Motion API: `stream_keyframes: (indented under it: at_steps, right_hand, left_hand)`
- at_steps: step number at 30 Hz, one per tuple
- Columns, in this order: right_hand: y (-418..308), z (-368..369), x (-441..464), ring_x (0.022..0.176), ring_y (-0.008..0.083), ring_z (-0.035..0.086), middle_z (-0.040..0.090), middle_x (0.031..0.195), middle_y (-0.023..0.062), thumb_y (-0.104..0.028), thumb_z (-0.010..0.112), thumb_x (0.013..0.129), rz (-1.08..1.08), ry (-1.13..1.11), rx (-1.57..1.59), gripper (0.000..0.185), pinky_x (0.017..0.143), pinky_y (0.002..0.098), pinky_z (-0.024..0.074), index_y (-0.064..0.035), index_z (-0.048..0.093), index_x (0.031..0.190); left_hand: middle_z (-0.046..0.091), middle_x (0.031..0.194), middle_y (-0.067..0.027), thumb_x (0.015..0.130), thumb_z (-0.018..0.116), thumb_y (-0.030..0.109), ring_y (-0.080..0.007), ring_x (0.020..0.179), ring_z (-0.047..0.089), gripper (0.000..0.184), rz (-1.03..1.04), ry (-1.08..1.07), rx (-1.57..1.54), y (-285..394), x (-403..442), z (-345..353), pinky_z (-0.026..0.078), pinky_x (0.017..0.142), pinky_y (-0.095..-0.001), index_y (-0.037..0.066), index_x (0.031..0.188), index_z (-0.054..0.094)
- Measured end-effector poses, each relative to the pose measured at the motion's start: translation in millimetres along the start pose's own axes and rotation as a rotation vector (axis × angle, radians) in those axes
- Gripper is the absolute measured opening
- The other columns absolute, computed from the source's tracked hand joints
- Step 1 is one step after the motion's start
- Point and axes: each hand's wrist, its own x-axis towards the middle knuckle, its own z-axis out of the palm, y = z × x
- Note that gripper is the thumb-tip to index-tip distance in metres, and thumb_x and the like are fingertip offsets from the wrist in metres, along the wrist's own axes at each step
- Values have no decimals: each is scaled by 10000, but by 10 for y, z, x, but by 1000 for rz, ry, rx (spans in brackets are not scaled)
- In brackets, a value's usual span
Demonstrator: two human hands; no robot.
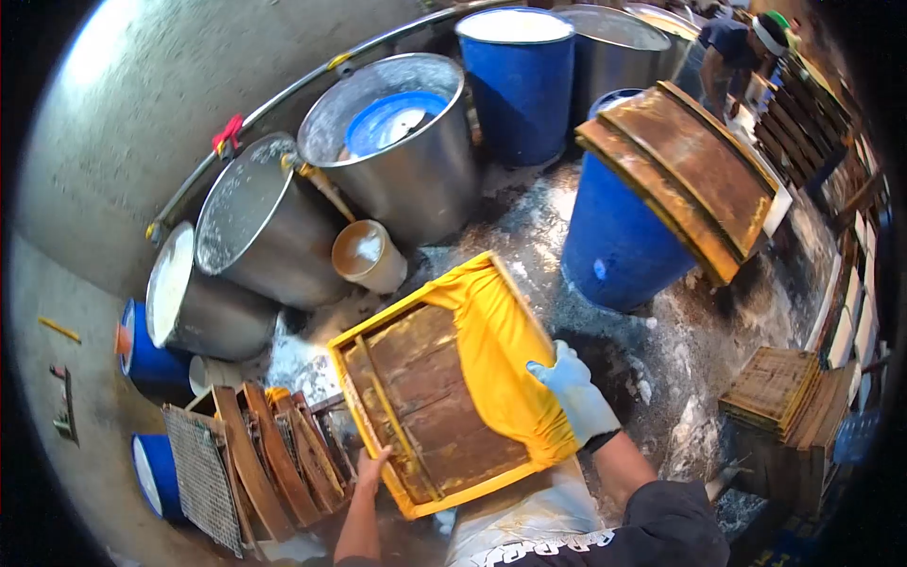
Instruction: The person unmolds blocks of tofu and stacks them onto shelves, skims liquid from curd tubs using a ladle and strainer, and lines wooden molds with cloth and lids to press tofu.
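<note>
There are two hands, one left hand (372, 470) and one right hand (573, 383); one glove (567, 370); one frame (427, 493); and one yellow cloth (499, 354). At least five steel vats (425, 165) show, along with four blue drums (520, 99), one blue tub (362, 129) and two small pails (376, 268). There is one mesh panel (206, 477), one red rag (228, 135) and at least one other person (732, 52). At least two boards (694, 156) top one drum; the planks (253, 449) at lower left and the slats (803, 123) at upper right overlap too much to count.
</note>
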Motion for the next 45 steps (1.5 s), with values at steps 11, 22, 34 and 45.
stream_keyframes:
  at_steps: [11, 22, 34, 45]
  right_hand:
    - [-346, 519, -322, 1197, 400, 638, 619, 1316, 254, -553, 897, 669, 137, 36, -90, 994, 989, 435, 528, 1, 495, 1390]
    - [-1177, 1321, -1391, 1350, 407, 528, 511, 1447, 328, -609, 876, 670, 119, -236, 58, 1205, 1109, 430, 437, 66, 356, 1521]
    - [-1412, 2081, -1470, 1427, 348, 440, 458, 1519, 267, -427, 798, 859, -277, -704, 872, 984, 1167, 405, 371, 88, 302, 1535]
    - [940, 665, -1899, 1324, 246, 452, 429, 1480, 131, -250, 534, 1055, -39, -808, 1121, 580, 1083, 356, 430, 2, 296, 1520]
  left_hand:
    - [682, 998, -98, 890, 767, 205, -205, 854, 663, 363, 17, -355, -448, -669, 425, -207, 529, 746, -357, -36, 1133, 647]
    - [633, 943, -50, 870, 775, 156, -240, 904, 653, 377, 7, 83, -123, -219, -590, -2546, 501, 808, -380, -17, 1149, 591]
    - [651, 1008, -164, 912, 729, 358, -237, 944, 638, 547, 286, 541, 456, 2291, -3111, -1645, 510, 824, -380, -95, 1180, 580]
    - [694, 915, -105, 1060, 478, 370, -185, 778, 664, 355, -81, -340, -166, -748, -2468, 934, 521, 692, -264, 57, 1072, 646]
